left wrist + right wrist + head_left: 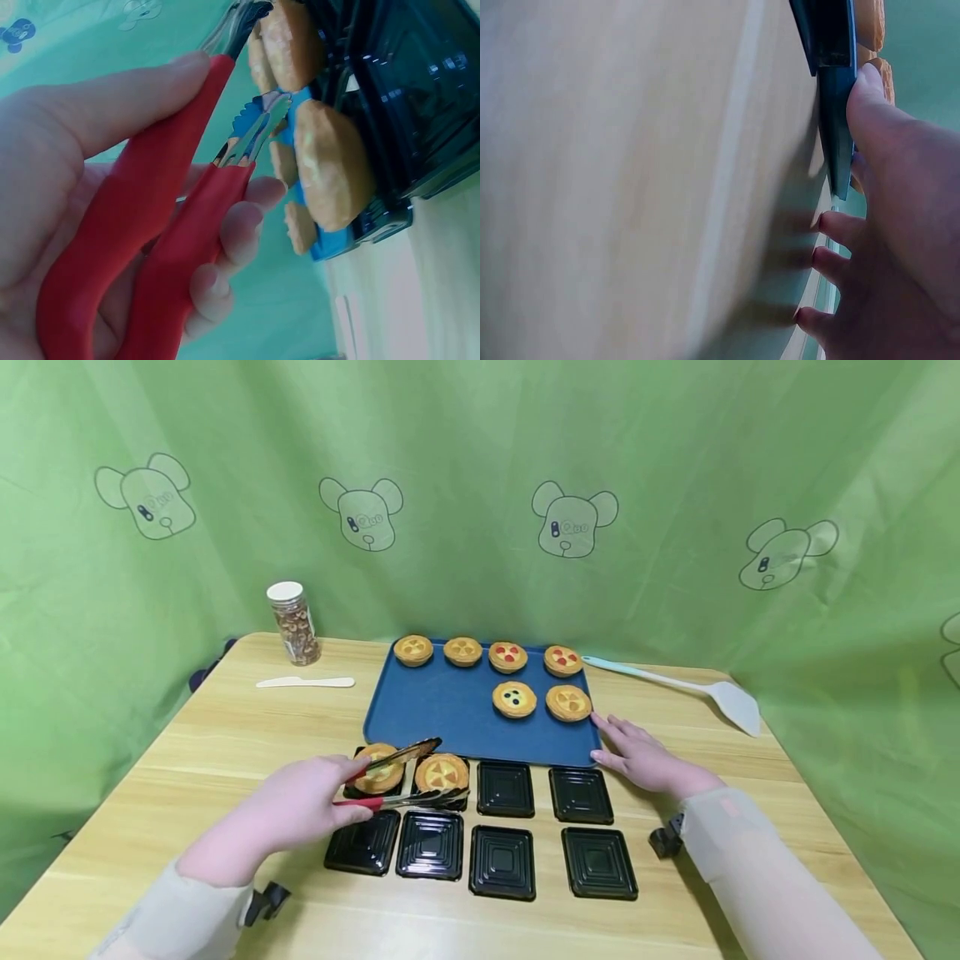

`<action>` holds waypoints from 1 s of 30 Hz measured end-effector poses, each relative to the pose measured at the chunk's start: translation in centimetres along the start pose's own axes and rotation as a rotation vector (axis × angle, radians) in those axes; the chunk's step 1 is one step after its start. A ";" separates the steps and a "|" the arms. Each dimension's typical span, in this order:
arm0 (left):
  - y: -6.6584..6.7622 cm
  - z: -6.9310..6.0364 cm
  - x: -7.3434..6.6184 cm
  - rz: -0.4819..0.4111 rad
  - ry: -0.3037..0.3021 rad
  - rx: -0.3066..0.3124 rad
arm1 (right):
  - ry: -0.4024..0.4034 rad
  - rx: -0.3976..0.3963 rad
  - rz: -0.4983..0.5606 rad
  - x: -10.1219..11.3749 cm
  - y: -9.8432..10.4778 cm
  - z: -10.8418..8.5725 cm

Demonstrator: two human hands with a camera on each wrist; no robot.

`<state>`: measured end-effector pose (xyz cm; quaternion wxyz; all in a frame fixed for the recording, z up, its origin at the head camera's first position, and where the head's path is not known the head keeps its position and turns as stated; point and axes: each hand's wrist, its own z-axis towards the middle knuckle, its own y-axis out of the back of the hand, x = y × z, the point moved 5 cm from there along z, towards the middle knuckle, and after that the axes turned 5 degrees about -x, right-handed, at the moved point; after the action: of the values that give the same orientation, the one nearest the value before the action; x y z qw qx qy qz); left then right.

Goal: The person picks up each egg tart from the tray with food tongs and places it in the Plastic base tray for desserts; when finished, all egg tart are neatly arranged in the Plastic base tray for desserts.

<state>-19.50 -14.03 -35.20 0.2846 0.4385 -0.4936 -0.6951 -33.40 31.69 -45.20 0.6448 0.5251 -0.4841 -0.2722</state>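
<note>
My left hand grips red-handled tongs, whose arms stand apart. One tip lies behind and one in front of an egg tart with orange fruit pieces; contact cannot be told. This tart sits in a black plastic container. Left of it, a second tart sits in another container, partly hidden by the tongs. My right hand touches the right edge of the blue tray, its thumb at the near corner. On the tray are several tarts, including a blueberry-topped one and a red-topped one.
Several black containers with nothing in them, such as one at front right, stand in two rows before the tray. A jar with a white lid and a white knife are at back left. A spatula lies at back right, near the green curtain.
</note>
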 end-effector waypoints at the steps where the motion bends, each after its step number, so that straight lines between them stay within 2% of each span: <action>1: 0.2 0.0 0.0 -0.006 -0.003 -0.008 | 0.000 0.003 0.000 -0.1 0.0 0.0; 4: 1.1 0.3 -0.1 -0.042 -0.031 -0.034 | 0.000 0.001 0.000 0.4 0.3 -0.2; 7: 2.1 1.2 0.0 -0.074 -0.044 -0.050 | 0.008 -0.016 0.006 1.0 0.7 -0.5; 10: 2.8 3.0 0.1 -0.119 -0.025 -0.037 | 0.019 -0.031 0.006 1.0 0.7 -0.6; 13: 2.9 5.4 0.3 -0.126 0.011 -0.029 | 0.021 -0.033 0.009 1.2 0.8 -0.6; 17: 2.1 9.0 0.6 -0.092 0.057 -0.015 | 0.010 -0.027 0.011 1.4 0.8 -0.7; 22: 0.1 12.9 0.8 -0.046 0.069 0.024 | 0.013 -0.029 0.022 1.6 0.9 -0.8; 26: -1.5 15.1 0.6 -0.032 0.061 0.050 | 0.012 -0.028 0.021 1.7 1.1 -0.9; 30: -2.6 16.5 -0.2 -0.027 0.048 0.080 | -0.013 -0.010 0.025 1.9 1.3 -1.0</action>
<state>-33.96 -5.74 -35.42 0.2694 0.4727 -0.5078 -0.6679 -31.95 30.82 -43.33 0.6475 0.5142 -0.4935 -0.2698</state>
